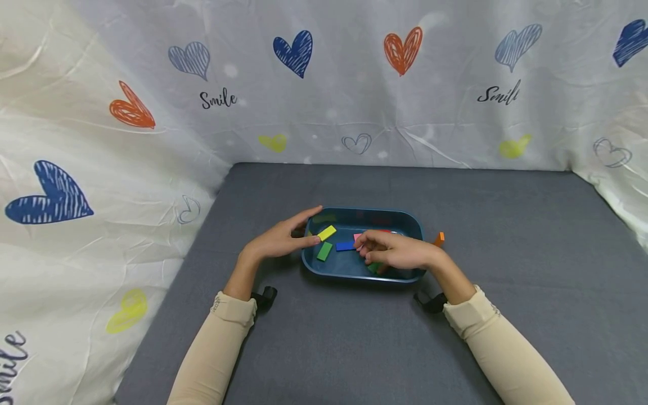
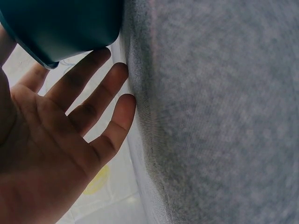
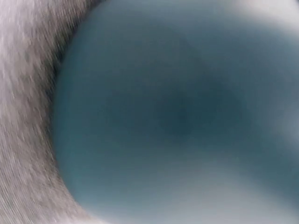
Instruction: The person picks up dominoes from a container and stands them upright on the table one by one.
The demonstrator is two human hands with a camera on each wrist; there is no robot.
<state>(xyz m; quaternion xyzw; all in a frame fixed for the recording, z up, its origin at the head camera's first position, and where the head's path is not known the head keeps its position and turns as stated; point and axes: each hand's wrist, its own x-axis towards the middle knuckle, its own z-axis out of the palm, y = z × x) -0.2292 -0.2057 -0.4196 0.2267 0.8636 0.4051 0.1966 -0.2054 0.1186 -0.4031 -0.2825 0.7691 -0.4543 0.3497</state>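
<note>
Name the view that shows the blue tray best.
The head view: the whole blue tray shows, holding coloured blocks between both hands. The left wrist view catches only one outer corner; the right wrist view shows just a blurred teal surface, too close to read.

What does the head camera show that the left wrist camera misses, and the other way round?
Only the head view shows the coloured blocks in the blue tray: a yellow block, a green block, a blue block, plus an orange block outside it, the right hand over the blocks, and the heart-print cloth.

Only the left wrist view shows the left hand from the palm side, fingers straight.

Both show the left hand, the tray and the grey mat.
</note>
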